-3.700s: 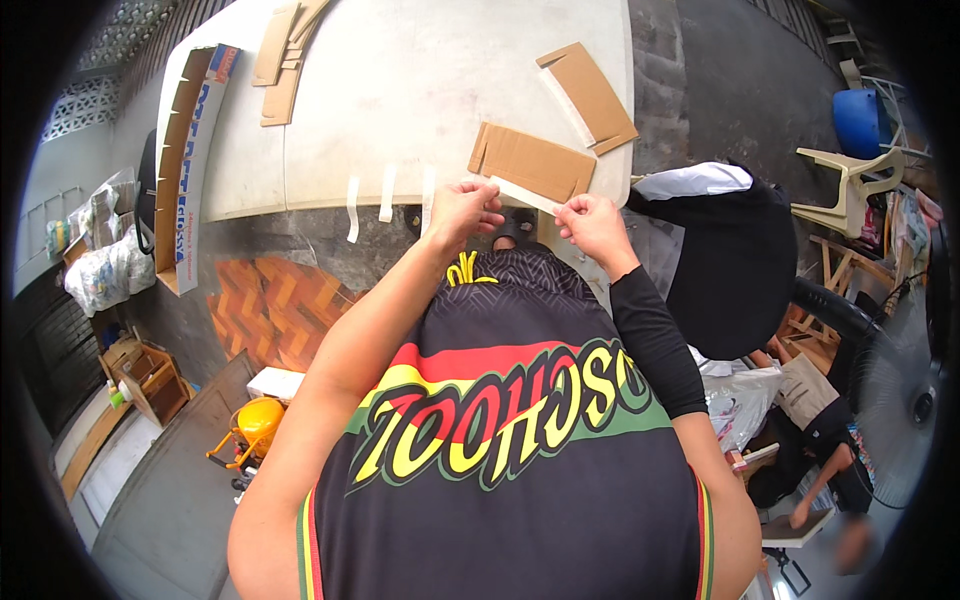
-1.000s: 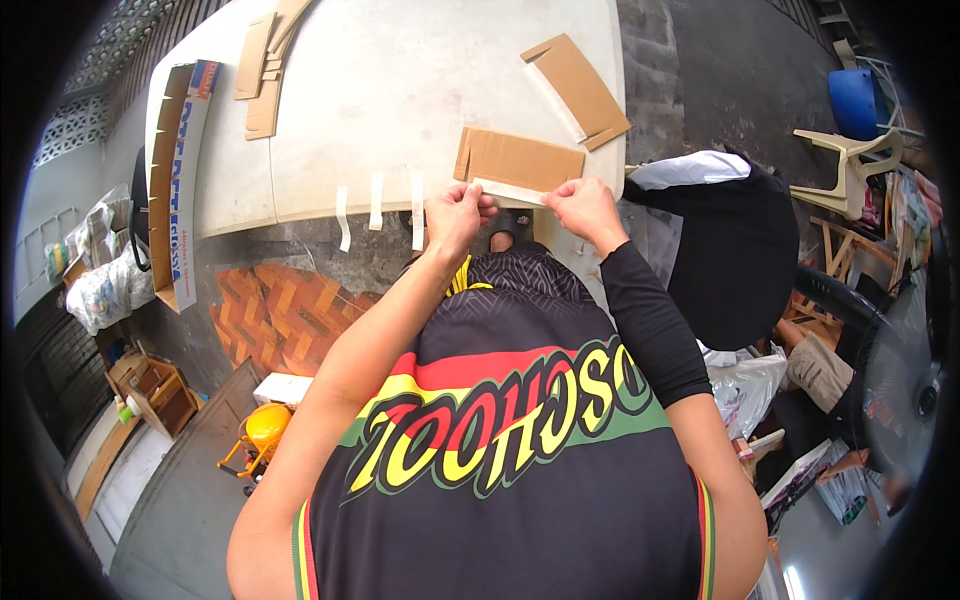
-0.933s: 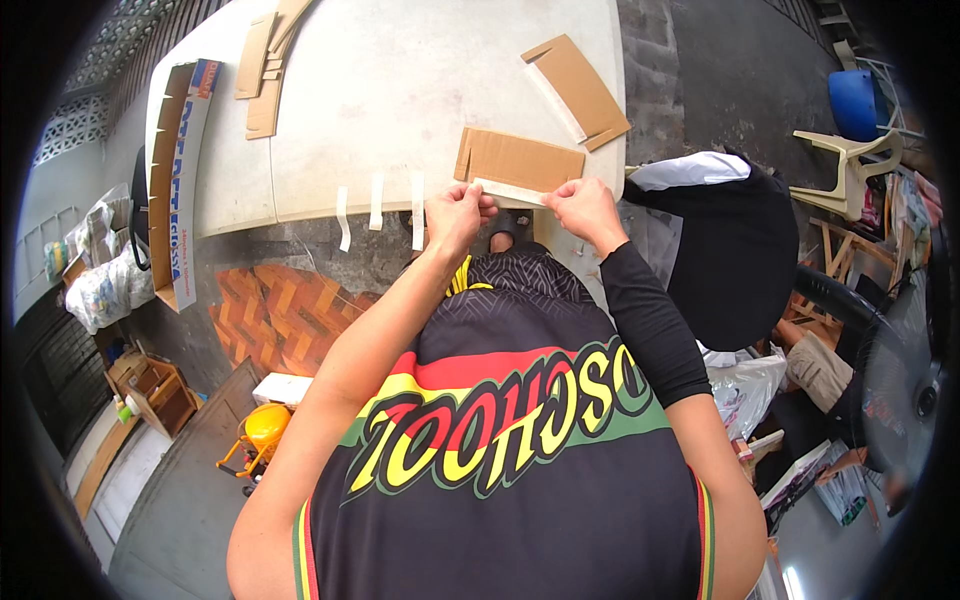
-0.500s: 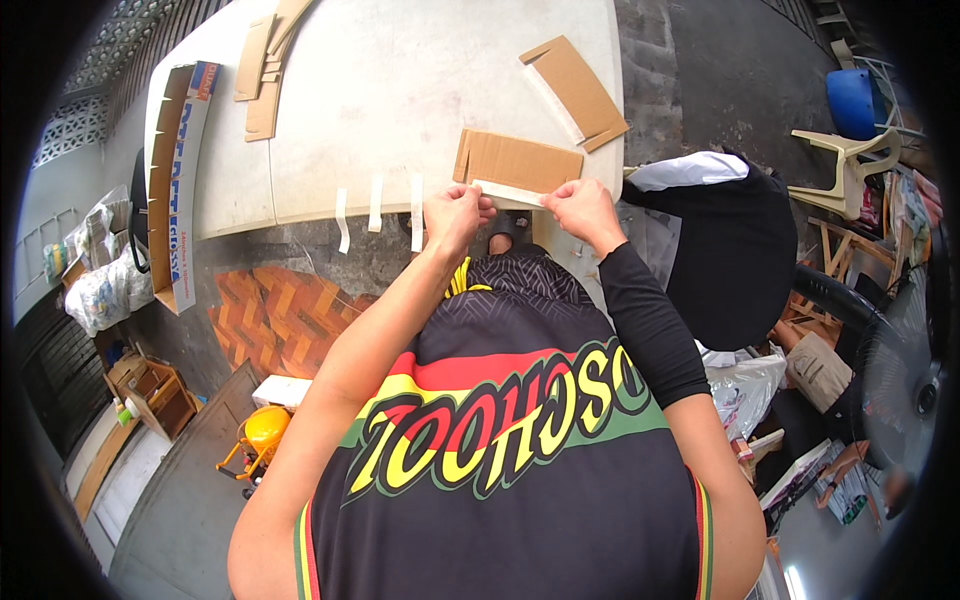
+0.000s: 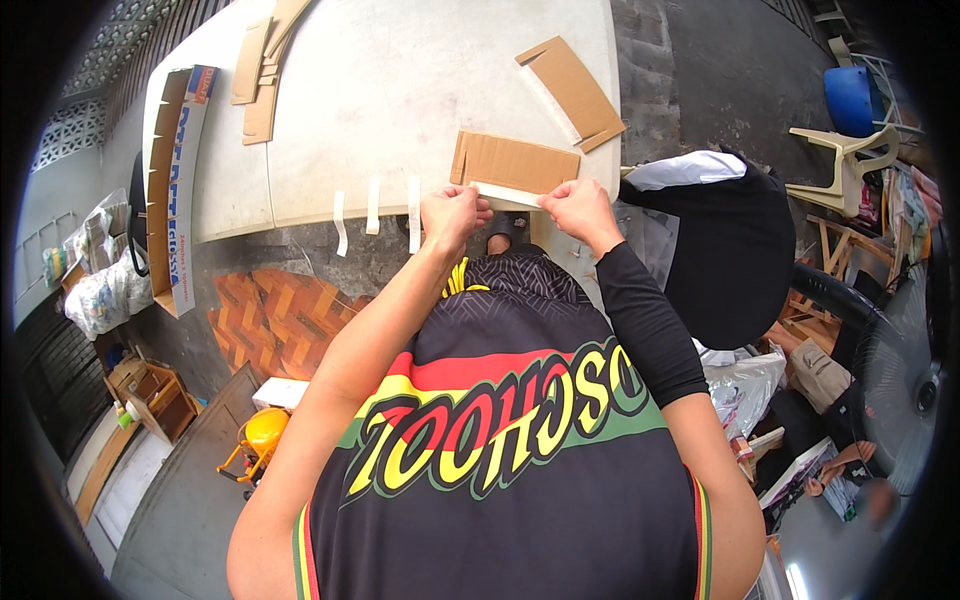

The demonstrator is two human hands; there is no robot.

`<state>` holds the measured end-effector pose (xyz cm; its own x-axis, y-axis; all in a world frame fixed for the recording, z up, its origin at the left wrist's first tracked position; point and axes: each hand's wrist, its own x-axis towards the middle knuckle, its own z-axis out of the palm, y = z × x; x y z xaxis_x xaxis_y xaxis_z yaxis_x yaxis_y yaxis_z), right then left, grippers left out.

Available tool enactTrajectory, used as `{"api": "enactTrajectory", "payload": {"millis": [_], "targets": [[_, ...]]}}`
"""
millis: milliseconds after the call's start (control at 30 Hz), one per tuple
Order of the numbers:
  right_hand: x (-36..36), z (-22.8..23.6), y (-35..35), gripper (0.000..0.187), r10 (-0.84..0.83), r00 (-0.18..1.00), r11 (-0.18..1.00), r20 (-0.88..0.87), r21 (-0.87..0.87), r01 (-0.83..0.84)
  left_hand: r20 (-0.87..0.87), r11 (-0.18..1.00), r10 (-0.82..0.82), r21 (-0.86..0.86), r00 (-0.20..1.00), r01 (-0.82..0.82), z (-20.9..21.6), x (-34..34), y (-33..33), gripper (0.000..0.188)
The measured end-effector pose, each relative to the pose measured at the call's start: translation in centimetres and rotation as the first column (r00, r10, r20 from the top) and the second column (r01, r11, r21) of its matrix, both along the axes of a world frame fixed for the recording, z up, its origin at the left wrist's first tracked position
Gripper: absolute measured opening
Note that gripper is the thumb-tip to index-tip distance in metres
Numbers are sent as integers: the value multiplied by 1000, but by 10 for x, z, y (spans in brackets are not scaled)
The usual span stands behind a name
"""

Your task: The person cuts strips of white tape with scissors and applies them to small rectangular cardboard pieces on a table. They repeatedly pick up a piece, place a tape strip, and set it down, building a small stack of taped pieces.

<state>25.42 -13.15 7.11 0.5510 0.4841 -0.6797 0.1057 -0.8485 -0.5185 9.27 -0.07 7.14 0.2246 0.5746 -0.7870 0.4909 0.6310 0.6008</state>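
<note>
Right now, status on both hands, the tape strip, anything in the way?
Left hand, right hand: pinching white tape strip. Strip along near edge of cardboard panel. No obstruction visible; second cardboard panel beyond, rightward.

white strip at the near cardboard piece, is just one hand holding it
No, the left hand and right hand each pinch one end of the white strip.

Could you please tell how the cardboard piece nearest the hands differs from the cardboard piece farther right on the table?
The near piece lies nearly crosswise; the far piece slants steeply. The left hand and right hand pinch the white strip along the near piece; no hand touches the far piece. Both are brown, oblong cardboard with white along one long side.
</note>
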Motion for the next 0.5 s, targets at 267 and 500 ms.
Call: {"api": "enactTrajectory", "payload": {"millis": [267, 500], "targets": [[2, -1, 0, 29, 12, 1000, 1000, 3, 5, -12, 21, 1000, 12, -15, 1000, -12, -4, -2, 1, 21], [3, 0, 1, 28, 14, 1000, 1000, -17, -6, -14, 18, 1000, -16, 2, 1000, 16, -3, -2, 1, 22]]}}
